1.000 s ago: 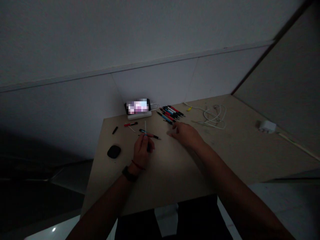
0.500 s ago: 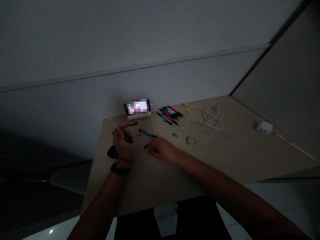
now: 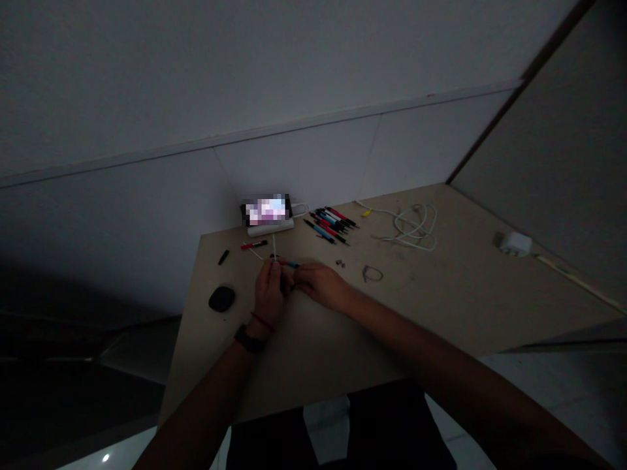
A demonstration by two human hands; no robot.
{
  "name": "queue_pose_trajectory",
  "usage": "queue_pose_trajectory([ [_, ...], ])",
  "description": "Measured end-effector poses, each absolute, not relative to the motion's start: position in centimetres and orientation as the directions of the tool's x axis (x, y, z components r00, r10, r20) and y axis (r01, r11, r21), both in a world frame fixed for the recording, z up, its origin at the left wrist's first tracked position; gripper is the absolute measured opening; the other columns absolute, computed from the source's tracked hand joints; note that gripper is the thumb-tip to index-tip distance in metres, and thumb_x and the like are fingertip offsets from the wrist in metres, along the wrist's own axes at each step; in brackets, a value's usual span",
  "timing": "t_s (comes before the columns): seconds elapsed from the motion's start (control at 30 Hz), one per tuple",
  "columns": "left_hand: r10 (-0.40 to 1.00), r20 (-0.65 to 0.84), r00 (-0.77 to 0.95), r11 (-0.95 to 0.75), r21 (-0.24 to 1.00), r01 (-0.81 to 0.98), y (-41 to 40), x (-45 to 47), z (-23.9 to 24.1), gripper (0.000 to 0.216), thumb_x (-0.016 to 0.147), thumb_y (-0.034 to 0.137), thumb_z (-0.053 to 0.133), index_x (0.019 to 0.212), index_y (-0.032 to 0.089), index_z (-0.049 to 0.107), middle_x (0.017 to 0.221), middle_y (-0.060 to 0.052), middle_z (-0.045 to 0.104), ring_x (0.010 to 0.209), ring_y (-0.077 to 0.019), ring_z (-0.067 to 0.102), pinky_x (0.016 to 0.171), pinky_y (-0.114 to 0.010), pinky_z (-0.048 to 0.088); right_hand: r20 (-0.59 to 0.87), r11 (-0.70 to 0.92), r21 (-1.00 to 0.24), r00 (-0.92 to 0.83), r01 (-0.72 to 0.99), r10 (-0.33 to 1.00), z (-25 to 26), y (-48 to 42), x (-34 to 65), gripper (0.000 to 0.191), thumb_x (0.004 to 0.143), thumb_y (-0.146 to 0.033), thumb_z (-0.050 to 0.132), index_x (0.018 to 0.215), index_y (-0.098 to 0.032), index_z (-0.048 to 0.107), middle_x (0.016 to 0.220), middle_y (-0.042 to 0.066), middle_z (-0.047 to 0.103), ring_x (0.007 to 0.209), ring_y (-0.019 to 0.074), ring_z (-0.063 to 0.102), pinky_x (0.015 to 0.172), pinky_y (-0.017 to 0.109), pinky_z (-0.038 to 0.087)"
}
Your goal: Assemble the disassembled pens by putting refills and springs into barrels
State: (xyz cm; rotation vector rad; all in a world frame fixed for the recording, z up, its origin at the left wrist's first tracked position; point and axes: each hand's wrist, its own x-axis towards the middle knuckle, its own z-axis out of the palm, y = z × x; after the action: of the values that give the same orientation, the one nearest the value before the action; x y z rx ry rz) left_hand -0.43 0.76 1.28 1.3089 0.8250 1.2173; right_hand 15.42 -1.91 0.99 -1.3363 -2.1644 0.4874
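My left hand (image 3: 269, 287) is closed around a thin white pen refill (image 3: 274, 247), which points up toward the phone; a dark piece in the same fingers is mostly covered. My right hand (image 3: 321, 284) meets it, fingertips pinched on a small dark pen part (image 3: 292, 286). Behind the fingers lies a blue pen (image 3: 292, 264), partly hidden. A red pen barrel (image 3: 255, 245) rests on the table further back, with another white refill (image 3: 253, 251) beside it. To the left is a short black pen piece (image 3: 224, 257).
A lit phone (image 3: 267, 210) leans on a white block (image 3: 270, 227) by the wall. Several red, blue and black pens (image 3: 330, 225) lie in a pile. Further right are a white cable (image 3: 416, 228), a thin loop (image 3: 373, 273) and a white plug (image 3: 514, 244). A black rounded case (image 3: 222, 299) sits left.
My left hand has moved right with the refill, now upright, and meets my right hand. The black case and a short black piece at the left are now uncovered.
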Motion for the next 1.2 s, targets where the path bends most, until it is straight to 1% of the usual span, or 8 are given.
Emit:
queue_pose_trajectory([
  [0.13,0.944,0.199,0.264,-0.168,0.977,-0.134,0.7,-0.5,1.3,0.041,0.098,0.059,0.052,0.094,0.019,0.061,0.062,0.003,0.056,0.050,-0.0098,0.047,0.046,-0.022,0.036,0.287,0.455,-0.589,-0.354,0.667,0.890,0.8,-1.7,15.8,0.016,0.087,-0.008,0.063,0.091,-0.020,0.074,0.093,0.006,0.071,0.090,0.0203,0.064,0.086,0.034,0.050],
  [0.23,0.942,0.208,0.264,-0.184,0.976,-0.113,0.7,-0.7,1.4,0.039,0.098,0.056,0.052,0.090,0.019,0.061,0.062,0.003,0.054,0.051,-0.0102,0.046,0.047,-0.022,0.036,0.332,0.379,-0.720,-0.191,0.582,0.924,0.9,-1.3,16.5,0.017,0.086,-0.009,0.064,0.094,-0.018,0.075,0.095,0.006,0.069,0.087,0.0186,0.065,0.081,0.033,0.052],
  [0.33,0.939,0.191,0.286,-0.174,0.981,-0.083,0.7,-0.8,1.5,0.036,0.098,0.051,0.052,0.087,0.019,0.061,0.064,0.002,0.054,0.054,-0.0109,0.047,0.048,-0.022,0.037,0.293,0.259,-0.896,0.043,0.362,0.955,1.0,-0.6,17.5,0.016,0.085,-0.021,0.068,0.099,-0.019,0.074,0.096,0.006,0.069,0.086,0.0182,0.067,0.078,0.033,0.055],
  [0.43,0.928,0.165,0.335,-0.165,0.986,-0.028,0.6,-0.8,1.2,0.034,0.096,0.048,0.053,0.081,0.018,0.060,0.065,0.001,0.054,0.056,-0.0117,0.048,0.049,-0.022,0.037,0.193,0.189,-0.981,0.185,0.038,0.964,1.3,-0.1,18.2,0.024,0.075,-0.035,0.080,0.094,-0.020,0.072,0.091,0.004,0.072,0.084,0.0182,0.069,0.080,0.036,0.057],
  [0.5,0.918,0.151,0.366,-0.165,0.986,0.008,0.7,-0.8,0.8,0.035,0.096,0.046,0.053,0.076,0.018,0.058,0.064,0.001,0.053,0.056,-0.0119,0.048,0.050,-0.023,0.037,0.152,0.189,-0.972,0.238,-0.142,0.959,1.7,0.1,18.5,0.032,0.067,-0.038,0.087,0.090,-0.022,0.070,0.089,0.002,0.071,0.080,0.0172,0.069,0.079,0.036,0.059],
  [0.6,0.905,0.137,0.403,-0.172,0.984,0.051,0.9,-0.9,0.4,0.035,0.095,0.044,0.052,0.072,0.019,0.056,0.064,0.001,0.053,0.057,-0.0127,0.048,0.051,-0.024,0.037,0.142,0.223,-0.937,0.288,-0.270,0.947,2.4,0.1,19.0,0.038,0.060,-0.037,0.092,0.087,-0.023,0.070,0.088,0.000,0.070,0.079,0.0154,0.068,0.076,0.034,0.060],
  [0.87,0.883,0.155,0.443,-0.213,0.973,0.084,0.9,-0.9,0.8,0.035,0.094,0.043,0.050,0.069,0.019,0.055,0.061,0.002,0.050,0.055,-0.0133,0.046,0.053,-0.026,0.035,0.091,0.192,-0.924,0.297,-0.332,0.951,2.8,0.0,19.7,0.036,0.062,-0.033,0.091,0.090,-0.024,0.071,0.086,-0.001,0.070,0.080,0.0144,0.067,0.074,0.030,0.059],
  [1.2,0.880,0.149,0.451,-0.225,0.967,0.120,0.7,-0.9,1.0,0.031,0.094,0.041,0.050,0.073,0.019,0.057,0.058,0.003,0.048,0.053,-0.0131,0.043,0.053,-0.026,0.033,0.060,0.195,-0.866,0.293,-0.460,0.954,3.4,-0.3,19.8,0.040,0.062,-0.032,0.092,0.096,-0.025,0.073,0.095,0.002,0.075,0.091,0.0181,0.071,0.087,0.039,0.062],
])
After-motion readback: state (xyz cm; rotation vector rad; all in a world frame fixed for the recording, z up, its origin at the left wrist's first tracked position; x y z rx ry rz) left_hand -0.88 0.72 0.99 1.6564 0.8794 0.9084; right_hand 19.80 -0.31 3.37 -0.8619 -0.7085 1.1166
